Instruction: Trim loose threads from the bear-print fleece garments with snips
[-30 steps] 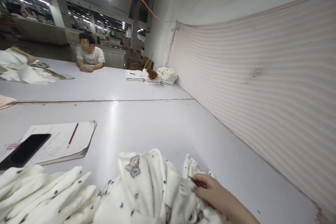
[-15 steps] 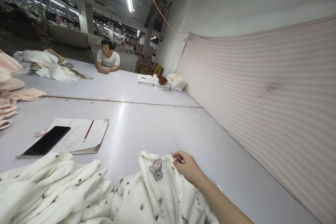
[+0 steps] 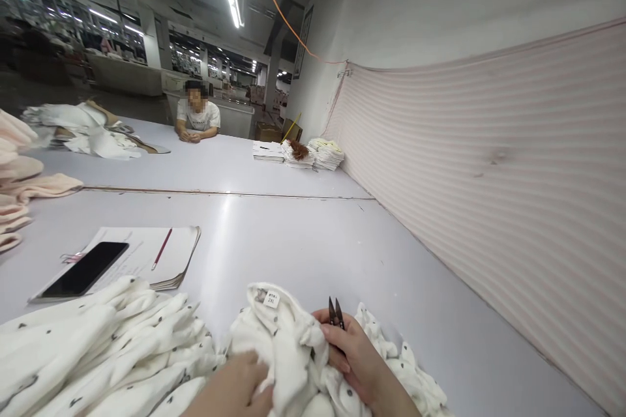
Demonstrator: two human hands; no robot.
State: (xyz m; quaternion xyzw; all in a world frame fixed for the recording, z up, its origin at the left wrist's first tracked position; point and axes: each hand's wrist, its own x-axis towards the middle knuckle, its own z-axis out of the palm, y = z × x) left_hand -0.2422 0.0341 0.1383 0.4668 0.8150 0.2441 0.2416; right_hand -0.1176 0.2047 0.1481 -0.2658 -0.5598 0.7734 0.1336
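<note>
A white fleece garment (image 3: 288, 339) with small dark prints lies bunched before me. Its neckline faces up, and a white label (image 3: 270, 300) inside it reads 2XL. My right hand (image 3: 345, 345) is closed around dark thread snips (image 3: 336, 314), whose two pointed blades stick up slightly apart. The fingers of that hand also touch the garment's edge. From below, my left hand (image 3: 232, 384) reaches onto the garment, its fingers curled into the cloth and a little blurred. Its fingertips are partly hidden in the folds.
A heap of similar printed fabric (image 3: 112, 352) fills the lower left. Behind it are a phone (image 3: 85, 268) and a pencil (image 3: 161, 249) on papers (image 3: 183, 238). Pink cloth (image 3: 17, 169) lies at left. Across the table (image 3: 274, 228) leans a person (image 3: 198, 114); striped cloth (image 3: 464, 176) covers the right wall.
My left hand has come into view on the garment. The garment has been turned, so the label shows at its neckline. The snips' blades now point up in my right hand.
</note>
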